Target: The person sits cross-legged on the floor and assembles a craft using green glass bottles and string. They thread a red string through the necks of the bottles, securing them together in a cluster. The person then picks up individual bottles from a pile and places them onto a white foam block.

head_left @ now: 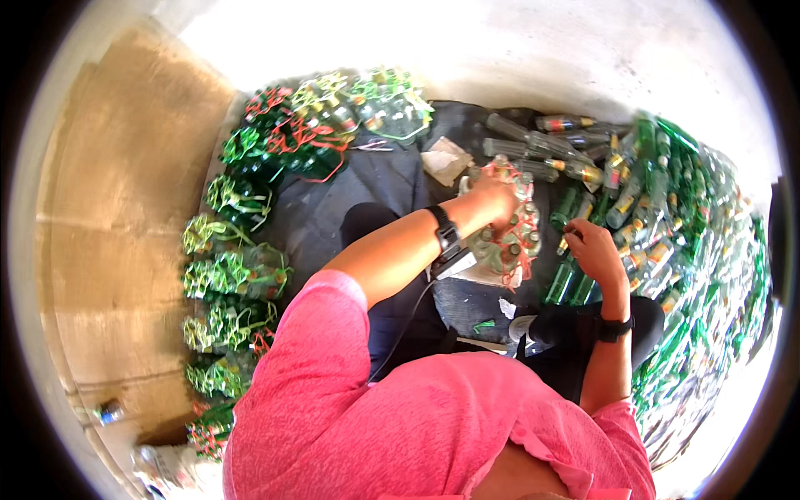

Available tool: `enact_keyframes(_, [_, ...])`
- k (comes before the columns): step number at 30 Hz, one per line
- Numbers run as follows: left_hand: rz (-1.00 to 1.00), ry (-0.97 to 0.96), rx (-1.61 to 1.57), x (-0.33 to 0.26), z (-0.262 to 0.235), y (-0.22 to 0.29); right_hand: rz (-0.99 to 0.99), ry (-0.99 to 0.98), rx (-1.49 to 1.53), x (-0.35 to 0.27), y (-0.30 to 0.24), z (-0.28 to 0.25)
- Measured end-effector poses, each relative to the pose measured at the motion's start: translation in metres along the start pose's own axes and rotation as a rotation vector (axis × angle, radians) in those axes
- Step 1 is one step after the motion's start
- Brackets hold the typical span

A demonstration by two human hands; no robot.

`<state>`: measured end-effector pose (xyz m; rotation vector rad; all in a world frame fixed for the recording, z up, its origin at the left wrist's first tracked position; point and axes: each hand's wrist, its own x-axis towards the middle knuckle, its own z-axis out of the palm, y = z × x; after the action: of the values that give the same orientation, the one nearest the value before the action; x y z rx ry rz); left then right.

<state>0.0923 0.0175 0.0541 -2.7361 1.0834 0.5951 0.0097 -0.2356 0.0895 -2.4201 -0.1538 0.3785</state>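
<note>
A bundle of clear glass bottles [483,243] stands upright in front of me, with red plastic strap [527,218] woven about the necks. My left hand [497,198] reaches over it, fingers bent down onto the strap at the far end; its fingertips are partly hidden. To the right of the bundle, my right hand [593,252] is closed, thumb and fingers pinched together above lying green bottles [560,283]. Something small and dark shows at its fingertips, too small to name. Beneath the bundle lies a pale board [479,275].
Strapped bottle bundles [237,275] line the left side and the back, near a cardboard wall [133,225]. Scissors [372,146] and a cardboard scrap [446,161] lie on the dark mat [387,179]. Loose bottles [658,217] pile up at the right.
</note>
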Motion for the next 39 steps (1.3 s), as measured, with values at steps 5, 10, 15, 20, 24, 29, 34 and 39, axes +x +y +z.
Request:
enact_keyframes(5, [-0.038, -0.285, -0.016, 0.016, -0.002, 0.0, 0.029, -0.057, 0.096, 0.002, -0.001, 0.007])
enact_keyframes(10, [-0.005, -0.003, 0.012, 0.02, 0.018, -0.01, 0.029, -0.092, 0.132, 0.005, 0.003, 0.012])
enact_keyframes(15, [-0.046, 0.254, 0.159, 0.018, 0.047, -0.006, 0.024, -0.105, 0.179, 0.006, -0.002, 0.016])
enact_keyframes(20, [0.089, 0.047, 0.04, 0.042, 0.035, -0.022, -0.031, -0.119, 0.127, 0.008, -0.001, 0.018])
enact_keyframes(24, [0.127, 0.139, 0.004, 0.036, 0.034, -0.022, -0.049, -0.059, 0.037, 0.012, 0.006, 0.02])
enact_keyframes(29, [0.111, 0.246, -0.089, 0.027, 0.021, -0.017, 0.051, -0.072, 0.074, 0.014, 0.014, 0.019])
enact_keyframes(34, [-0.112, 0.178, -0.27, 0.011, -0.009, -0.029, 0.061, -0.037, 0.056, 0.018, 0.02, 0.016])
enact_keyframes(39, [-0.37, 0.213, -0.391, -0.028, -0.048, -0.069, 0.031, 0.003, 0.108, 0.021, 0.024, 0.015])
